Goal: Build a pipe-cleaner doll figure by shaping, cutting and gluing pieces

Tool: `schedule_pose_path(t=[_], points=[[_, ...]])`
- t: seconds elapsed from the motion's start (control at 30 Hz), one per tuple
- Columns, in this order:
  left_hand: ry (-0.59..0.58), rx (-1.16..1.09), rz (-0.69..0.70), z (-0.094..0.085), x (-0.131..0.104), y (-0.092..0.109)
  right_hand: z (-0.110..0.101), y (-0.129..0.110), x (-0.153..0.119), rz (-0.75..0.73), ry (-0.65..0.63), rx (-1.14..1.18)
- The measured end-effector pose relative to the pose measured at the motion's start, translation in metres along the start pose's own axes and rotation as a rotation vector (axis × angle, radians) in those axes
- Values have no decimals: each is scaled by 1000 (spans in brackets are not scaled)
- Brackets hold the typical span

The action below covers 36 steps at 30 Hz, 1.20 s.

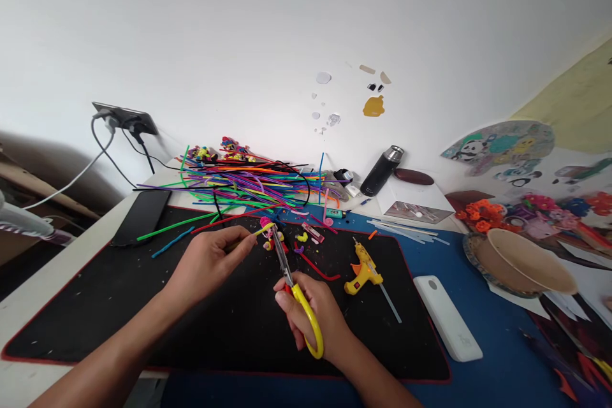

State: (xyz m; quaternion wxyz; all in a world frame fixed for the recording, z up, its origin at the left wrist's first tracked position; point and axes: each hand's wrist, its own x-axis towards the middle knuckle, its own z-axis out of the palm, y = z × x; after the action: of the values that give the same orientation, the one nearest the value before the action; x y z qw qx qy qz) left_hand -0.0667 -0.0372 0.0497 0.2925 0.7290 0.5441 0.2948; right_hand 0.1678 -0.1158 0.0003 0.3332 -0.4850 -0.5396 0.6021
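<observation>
My left hand point(217, 261) pinches a thin yellow pipe cleaner point(261, 229) between thumb and fingers. The yellow strip runs to the right, up to the blades of the scissors. My right hand point(310, 306) is closed around yellow-handled scissors point(306, 315), their tips pointing up and away. Behind the blades, partly hidden, lies a small bundle of pink, yellow and red pieces point(268, 242). Just right of it are a curled yellow piece point(302, 238) and a red pipe cleaner point(320, 268) on the black mat point(229, 331).
A large pile of coloured pipe cleaners point(248, 182) lies along the wall. A yellow glue gun point(364, 271) rests on the mat's right side, with a white power bank point(448, 319) beyond. A phone point(141, 218), a black flask point(382, 170) and a bowl point(530, 261) stand around the mat.
</observation>
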Motion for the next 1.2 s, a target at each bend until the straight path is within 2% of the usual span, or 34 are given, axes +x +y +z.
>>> schedule_pose_path(t=[0.37,0.8,1.2], points=[[-8,7,24,-4,-9,6,2,-3,-1,17,-1,-28],[80,-6,16,-7,-7,10,4,4,-2,17,-6,-47],[41,-3,13,-5,-5,5,4,-3,3,25,-2,-45]])
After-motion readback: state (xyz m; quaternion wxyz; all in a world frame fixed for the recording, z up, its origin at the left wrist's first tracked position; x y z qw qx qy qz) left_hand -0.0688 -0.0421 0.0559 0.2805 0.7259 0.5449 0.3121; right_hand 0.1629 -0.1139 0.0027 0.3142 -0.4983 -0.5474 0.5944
